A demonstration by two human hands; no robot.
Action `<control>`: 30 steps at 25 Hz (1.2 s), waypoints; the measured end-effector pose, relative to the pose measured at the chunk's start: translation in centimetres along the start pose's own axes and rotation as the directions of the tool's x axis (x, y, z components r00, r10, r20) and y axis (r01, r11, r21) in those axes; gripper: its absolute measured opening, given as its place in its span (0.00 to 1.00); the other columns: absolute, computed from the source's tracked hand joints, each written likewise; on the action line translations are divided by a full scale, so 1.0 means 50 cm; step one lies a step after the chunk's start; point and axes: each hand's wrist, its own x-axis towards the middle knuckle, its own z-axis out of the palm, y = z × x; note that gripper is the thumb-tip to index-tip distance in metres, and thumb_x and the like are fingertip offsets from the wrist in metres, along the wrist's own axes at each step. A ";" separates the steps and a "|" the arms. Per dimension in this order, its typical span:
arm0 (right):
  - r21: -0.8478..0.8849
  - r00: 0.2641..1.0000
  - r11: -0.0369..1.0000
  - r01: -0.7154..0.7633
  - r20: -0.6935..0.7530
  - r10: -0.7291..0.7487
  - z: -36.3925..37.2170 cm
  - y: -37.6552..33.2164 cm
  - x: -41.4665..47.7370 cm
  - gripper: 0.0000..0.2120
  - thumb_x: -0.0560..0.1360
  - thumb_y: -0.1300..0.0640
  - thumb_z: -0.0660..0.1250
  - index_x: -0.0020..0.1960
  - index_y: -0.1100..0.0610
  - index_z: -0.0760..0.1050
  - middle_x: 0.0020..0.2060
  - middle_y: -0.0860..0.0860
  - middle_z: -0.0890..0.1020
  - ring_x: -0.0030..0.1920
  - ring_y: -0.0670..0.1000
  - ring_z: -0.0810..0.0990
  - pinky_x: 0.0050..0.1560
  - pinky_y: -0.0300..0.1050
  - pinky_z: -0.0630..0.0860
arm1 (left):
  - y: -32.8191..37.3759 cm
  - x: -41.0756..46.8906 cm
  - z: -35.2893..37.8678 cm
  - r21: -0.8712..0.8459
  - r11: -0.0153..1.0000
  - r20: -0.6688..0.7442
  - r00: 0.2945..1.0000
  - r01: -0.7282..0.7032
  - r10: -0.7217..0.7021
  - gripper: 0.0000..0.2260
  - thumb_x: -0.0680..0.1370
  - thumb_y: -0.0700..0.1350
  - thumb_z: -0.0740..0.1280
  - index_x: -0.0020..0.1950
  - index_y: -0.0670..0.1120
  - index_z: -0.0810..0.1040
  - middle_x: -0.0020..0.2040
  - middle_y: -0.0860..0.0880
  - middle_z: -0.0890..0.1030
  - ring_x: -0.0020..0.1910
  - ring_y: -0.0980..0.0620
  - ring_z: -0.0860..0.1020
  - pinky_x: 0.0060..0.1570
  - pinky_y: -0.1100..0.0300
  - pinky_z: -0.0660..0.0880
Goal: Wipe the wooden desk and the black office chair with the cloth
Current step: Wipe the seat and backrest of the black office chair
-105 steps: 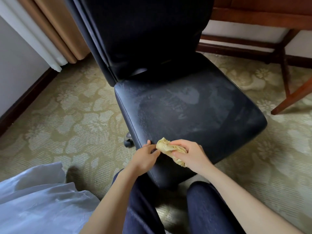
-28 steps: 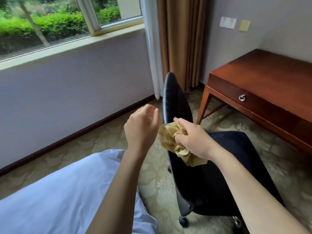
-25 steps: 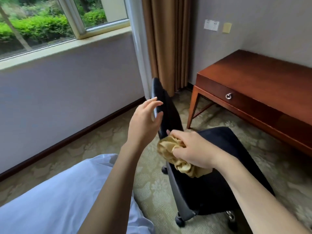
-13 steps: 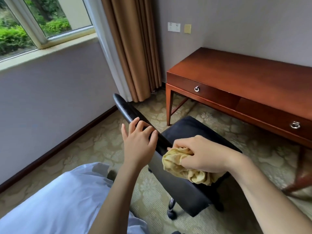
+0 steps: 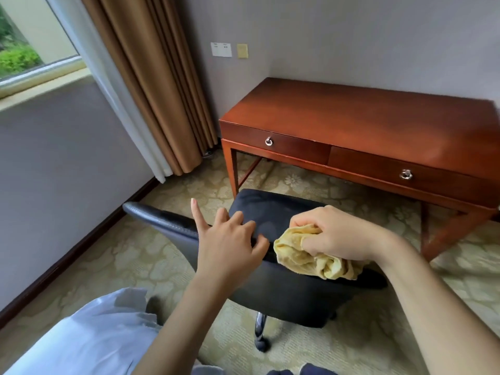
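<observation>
The right hand point(image 5: 335, 236) is gripping a bunched yellow cloth point(image 5: 308, 262), fingers curled round it. It is holding the cloth against the top edge of the black office chair point(image 5: 284, 290), whose backrest is running across beneath both hands. The left hand point(image 5: 228, 247) is lying open just left of the cloth, close to it but not touching it. Its fingers are spreading over the same top edge and the index finger is pointing up, clear of the chair. Whether the left palm is pressing on the backrest is hard to tell.

Just beyond both hands the chair's seat point(image 5: 270, 209) is showing, turned towards the wooden counter point(image 5: 365, 123). The counter is standing well beyond the right hand, against the wall, with two drawers point(image 5: 295, 147) facing the hands, each carrying a ring pull point(image 5: 268, 141). A brown curtain point(image 5: 154, 90) is hanging beyond the left hand and off to its left. A patterned carpet point(image 5: 135, 255) is lying under the chair. White fabric point(image 5: 81, 339) is showing below the left forearm.
</observation>
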 end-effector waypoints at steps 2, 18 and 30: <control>0.010 1.000 1.000 -0.002 -0.018 0.003 -0.003 0.008 -0.010 0.08 0.71 0.59 0.64 0.33 0.56 0.69 0.27 0.44 0.70 0.29 0.43 0.67 0.31 0.42 0.64 | 0.004 0.009 -0.006 0.073 0.994 0.011 0.997 -0.083 0.083 0.18 0.75 0.55 0.48 0.31 0.50 0.68 0.30 0.55 0.69 0.40 0.56 0.66 0.67 0.34 0.31; 0.377 0.721 0.921 0.093 -0.663 0.199 -0.175 0.256 -0.237 0.05 0.71 0.59 0.62 0.46 0.54 0.74 0.36 0.51 0.79 0.37 0.49 0.76 0.36 0.39 0.70 | 0.410 0.207 -0.120 -0.761 0.623 0.213 0.839 -0.180 0.501 0.28 0.76 0.65 0.49 0.51 0.44 0.79 0.45 0.46 0.82 0.46 0.52 0.80 0.51 0.56 0.76; 0.454 0.200 0.873 0.176 -0.885 0.420 -0.384 0.616 -0.746 0.22 0.66 0.42 0.72 0.58 0.40 0.73 0.51 0.37 0.81 0.52 0.37 0.79 0.47 0.36 0.77 | 1.213 0.225 -0.159 -0.965 0.133 -0.059 0.680 -0.226 0.731 0.08 0.79 0.42 0.64 0.48 0.36 0.74 0.38 0.42 0.75 0.37 0.49 0.73 0.42 0.52 0.75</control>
